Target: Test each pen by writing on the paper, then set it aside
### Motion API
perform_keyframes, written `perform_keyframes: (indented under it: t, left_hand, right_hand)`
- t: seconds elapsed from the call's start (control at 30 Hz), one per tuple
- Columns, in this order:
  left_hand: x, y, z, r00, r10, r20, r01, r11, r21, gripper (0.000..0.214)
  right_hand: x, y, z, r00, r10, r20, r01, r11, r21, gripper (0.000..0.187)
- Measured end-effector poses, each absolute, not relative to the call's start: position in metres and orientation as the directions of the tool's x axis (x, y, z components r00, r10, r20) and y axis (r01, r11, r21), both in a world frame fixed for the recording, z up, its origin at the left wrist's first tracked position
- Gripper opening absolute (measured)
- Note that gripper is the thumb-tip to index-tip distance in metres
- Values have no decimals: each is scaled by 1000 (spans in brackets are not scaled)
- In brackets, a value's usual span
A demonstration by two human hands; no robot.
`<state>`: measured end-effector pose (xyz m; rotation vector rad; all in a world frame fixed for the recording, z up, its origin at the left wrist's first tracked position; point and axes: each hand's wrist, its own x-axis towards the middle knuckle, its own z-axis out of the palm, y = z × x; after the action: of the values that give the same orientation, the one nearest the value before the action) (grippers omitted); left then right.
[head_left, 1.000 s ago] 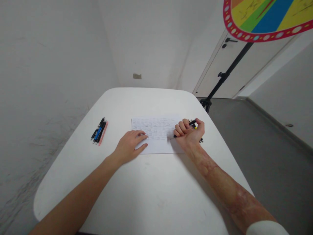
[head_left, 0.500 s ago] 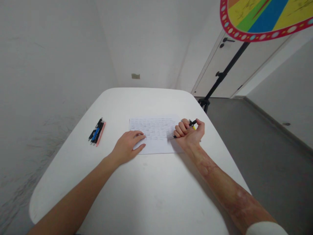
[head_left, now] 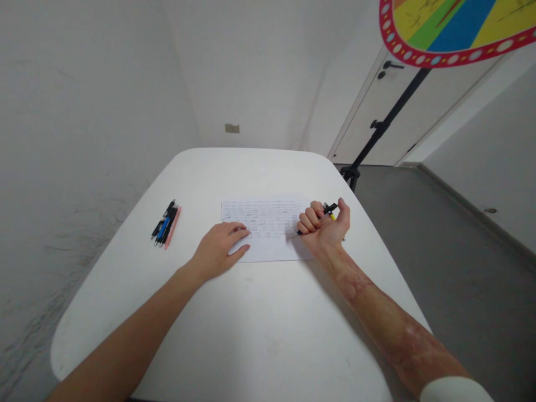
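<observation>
A white sheet of paper lies on the table, its upper part filled with lines of handwriting. My left hand rests on the sheet's left side, fingers extended and slightly apart, holding nothing. Over the right side of the sheet, my right hand is turned palm up with its fingers curled around a black pen. The thumb is raised off the pen's upper end, and the pen's other end shows below the curled fingers. Something yellow and dark, partly hidden, lies behind that hand.
Several pens, black, blue and pink, lie together on the left of the white table. A colourful wheel on a black stand stands beyond the table's right edge. Behind it is a door; walls close off the back and left.
My right thumb has lifted a little away from the pen's end. The left hand stays in place on the paper. The view has shifted very slightly.
</observation>
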<state>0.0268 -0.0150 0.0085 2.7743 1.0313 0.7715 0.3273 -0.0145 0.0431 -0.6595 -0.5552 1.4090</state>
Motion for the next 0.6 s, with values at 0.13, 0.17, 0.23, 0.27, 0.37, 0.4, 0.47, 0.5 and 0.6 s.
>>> perform_keyframes:
  t: [0.13,0.17,0.23,0.27,0.37,0.4,0.47,0.5,0.6]
  left_hand:
    - [27,-15,8,646,630,432,588,-771,246,30]
    - [26,-15,8,645,630,432,588,-771,247,30]
    - [26,-15,8,646,633,427,588,-769,250,29]
    - [26,-15,8,647,633,425,588,-769,250,29]
    - [26,-15,8,652,632,418,589,-770,245,29]
    - [26,-15,8,653,631,418,589,-771,244,29]
    - [27,-15,8,653,632,417,588,-770,247,29]
    - [27,-15,8,651,634,417,588,-769,250,29]
    - [27,-15,9,647,637,419,590,-766,255,29]
  right_hand:
    - [324,-9,41,56,998,3,-569,34,-822,65]
    - [323,-9,40,53,998,30,-515,53,-855,62]
    - [320,-10,36,75,992,106,-383,127,-915,51]
    - [319,-12,33,92,985,145,-308,166,-937,46]
    - [319,-22,21,107,981,162,-129,175,-976,47]
    - [319,-26,17,97,988,117,-103,126,-987,54]
    - [319,-32,11,93,995,32,-56,38,-998,64]
    - [319,-34,9,94,995,28,-24,30,-999,62]
    - [318,-36,7,116,985,130,123,115,-986,43]
